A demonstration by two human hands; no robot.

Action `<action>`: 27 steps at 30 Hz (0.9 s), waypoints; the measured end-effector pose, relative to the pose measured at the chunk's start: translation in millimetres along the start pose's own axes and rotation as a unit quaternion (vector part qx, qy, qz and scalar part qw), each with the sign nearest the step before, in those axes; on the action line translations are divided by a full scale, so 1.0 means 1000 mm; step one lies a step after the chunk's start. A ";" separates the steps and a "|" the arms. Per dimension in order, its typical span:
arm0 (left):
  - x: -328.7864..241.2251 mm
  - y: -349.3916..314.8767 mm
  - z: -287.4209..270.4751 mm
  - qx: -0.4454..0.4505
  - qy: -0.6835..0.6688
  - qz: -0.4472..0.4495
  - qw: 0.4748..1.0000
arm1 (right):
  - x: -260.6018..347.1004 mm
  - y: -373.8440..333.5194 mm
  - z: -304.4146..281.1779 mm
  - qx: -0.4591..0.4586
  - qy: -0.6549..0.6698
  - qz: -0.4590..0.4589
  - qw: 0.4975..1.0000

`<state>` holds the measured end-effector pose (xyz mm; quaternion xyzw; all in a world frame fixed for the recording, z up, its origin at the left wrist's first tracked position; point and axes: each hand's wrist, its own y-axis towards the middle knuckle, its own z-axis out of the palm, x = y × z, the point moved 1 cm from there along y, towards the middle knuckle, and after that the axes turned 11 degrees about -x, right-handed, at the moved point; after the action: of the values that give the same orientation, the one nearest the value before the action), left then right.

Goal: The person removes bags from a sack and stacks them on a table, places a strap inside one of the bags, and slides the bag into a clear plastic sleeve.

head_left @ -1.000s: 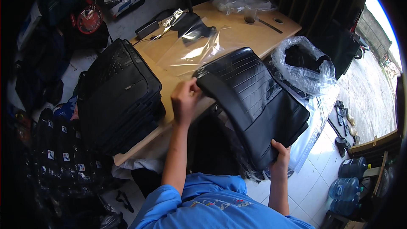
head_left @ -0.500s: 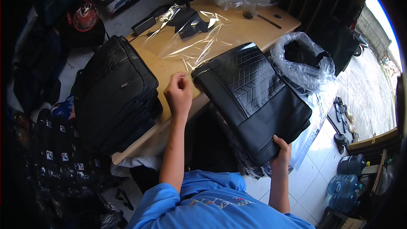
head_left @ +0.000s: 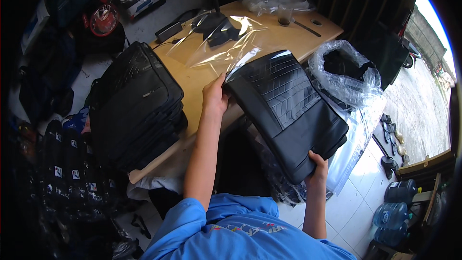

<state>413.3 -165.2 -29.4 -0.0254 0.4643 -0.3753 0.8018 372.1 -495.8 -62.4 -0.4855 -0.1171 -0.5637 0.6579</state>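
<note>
A black bag [head_left: 288, 110] with an embossed chevron panel hangs tilted over the table's near edge. My left hand [head_left: 215, 94] is closed at its upper left corner, fingertips partly hidden, where a clear plastic sleeve [head_left: 216, 58] meets the bag. The sleeve stretches back over the tabletop, and glossy film shows on the bag's far end. My right hand [head_left: 317, 168] grips the bag's lower near corner, thumb on top and fingers hidden underneath. To the left, a stack of similar black bags [head_left: 139, 96] lies on the wooden table [head_left: 192, 120].
Crumpled clear plastic [head_left: 346, 72] holding dark things stands right of the table. On the tabletop lie a dark folded item [head_left: 216, 26], a black box [head_left: 168, 30] and a cup [head_left: 284, 17]. Water jugs [head_left: 391, 215] and footwear [head_left: 389, 163] sit on the right; wrapped black goods [head_left: 72, 173] fill the left.
My left hand has moved right and slightly up, from beside the bag onto its upper left corner. My right hand keeps its grip, and the bag has shifted only slightly.
</note>
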 end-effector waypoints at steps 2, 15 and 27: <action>-0.002 -0.011 -0.002 0.023 0.053 0.009 0.998 | 0.002 -0.005 0.001 0.016 -0.028 -0.035 0.999; 0.017 -0.053 -0.005 -0.040 0.032 -0.019 0.999 | 0.022 -0.025 0.028 0.027 -0.056 -0.075 0.995; 0.019 -0.062 -0.004 -0.003 0.018 0.022 1.000 | 0.032 0.000 -0.013 0.151 0.007 -0.029 0.988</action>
<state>380.1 -220.3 -20.9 -0.0108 0.4801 -0.3563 0.8015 377.4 -526.0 -47.0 -0.3730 -0.2101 -0.5614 0.7082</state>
